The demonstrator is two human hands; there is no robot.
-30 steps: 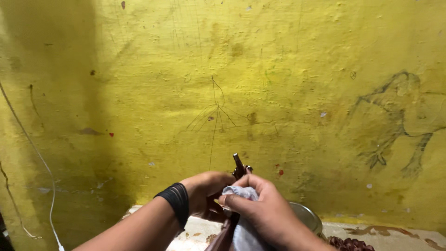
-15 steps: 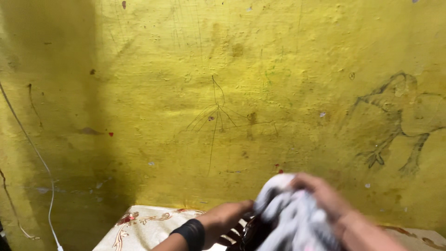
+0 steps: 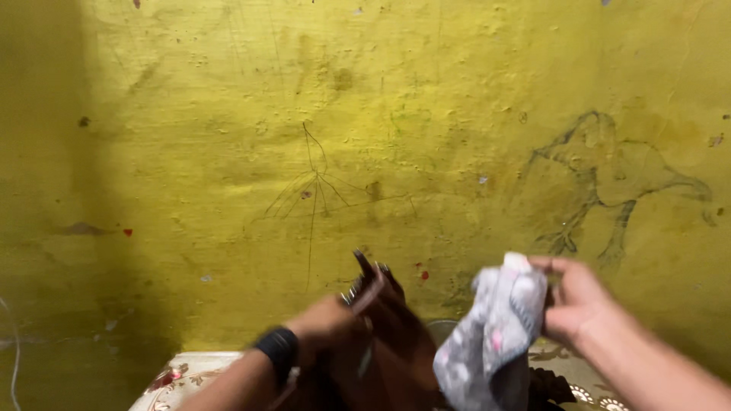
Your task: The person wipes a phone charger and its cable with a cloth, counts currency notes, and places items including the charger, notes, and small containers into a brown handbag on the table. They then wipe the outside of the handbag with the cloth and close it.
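Change: cloth (image 3: 493, 335) is off the brown object (image 3: 388, 335). 1.0 s ago the right hand pressed it against the object; 0.5 s ago it was bunched up in mid-air; now it hangs to the right, clear of the object's upper part.
Right hand: right hand (image 3: 575, 301) has swung out to the right, away from the left. Grip closed, fingers pinching the top edge of the cloth, which dangles below.
Cloth: white-grey with small pink marks, crumpled, blurred by motion. Lower part overlaps the object's right side in view; cannot tell if they touch there.
Left hand: left hand (image 3: 327, 323) wrapped round the brown object from the left, about mid-height. Grip closed on it. Black wristband (image 3: 278, 350) on that wrist.
Brown object: dark brown, looks like leather, held upright-ish and tilted a bit right. Thin dark end sticks up at the top, small metal bits near the left fingers. Blurred; exact kind unclear. It sits higher and further left than 1.0 s ago.
Reading: wiping contact looks broken for now; the cloth is being shifted or re-gripped while the left hand keeps the object up. A judgement only.
Table: patterned cover (image 3: 190, 373) shows at the bottom left edge, under the forearm. A pale round rim (image 3: 442, 327) shows behind the object, mostly hidden.
Wall: yellow wall (image 3: 228, 152) fills the frame, scratched line drawings in the middle and at right. Same framing as earlier.
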